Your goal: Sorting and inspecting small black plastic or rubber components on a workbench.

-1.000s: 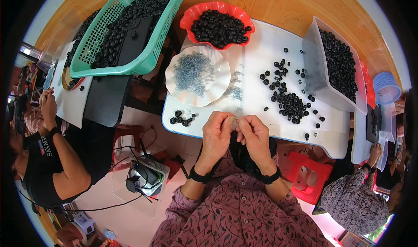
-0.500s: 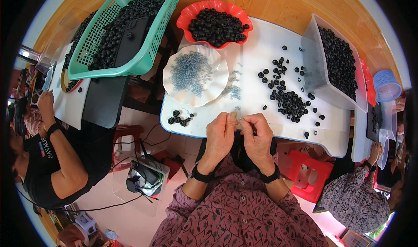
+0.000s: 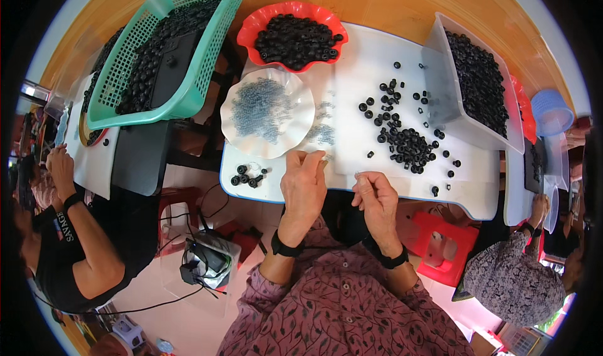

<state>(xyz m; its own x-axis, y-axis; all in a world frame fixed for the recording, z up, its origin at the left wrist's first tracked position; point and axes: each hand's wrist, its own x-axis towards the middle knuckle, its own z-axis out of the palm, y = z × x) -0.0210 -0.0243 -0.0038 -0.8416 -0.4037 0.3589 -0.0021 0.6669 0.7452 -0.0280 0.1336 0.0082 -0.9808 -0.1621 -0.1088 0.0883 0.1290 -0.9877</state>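
My left hand (image 3: 303,189) is at the table's front edge, thumb and fingers drawn together beside a few loose grey coil-like pieces (image 3: 323,134). Whether a piece is between its fingertips is hidden. Slightly lower and to the right, my right hand (image 3: 379,204) pinches with thumb and forefinger; something tiny and pale shows at the tips, too small to name. Many more grey coil-like pieces (image 3: 260,108) fill the white wavy-rimmed plate (image 3: 231,141) beyond my left hand. Small black round parts (image 3: 408,145) lie in a loose pile beyond my right hand.
A red scalloped bowl (image 3: 248,32), a clear bin (image 3: 461,108) and a green basket (image 3: 188,102) hold black parts. Several joined black pieces (image 3: 246,178) lie on the table (image 3: 352,114) at left. Other people sit at both sides; a red stool (image 3: 443,246) stands below.
My hands were together at the fingertips and are now apart. The left has moved slightly left and forward to the loose pieces; the right has drawn back. The view has shifted a little.
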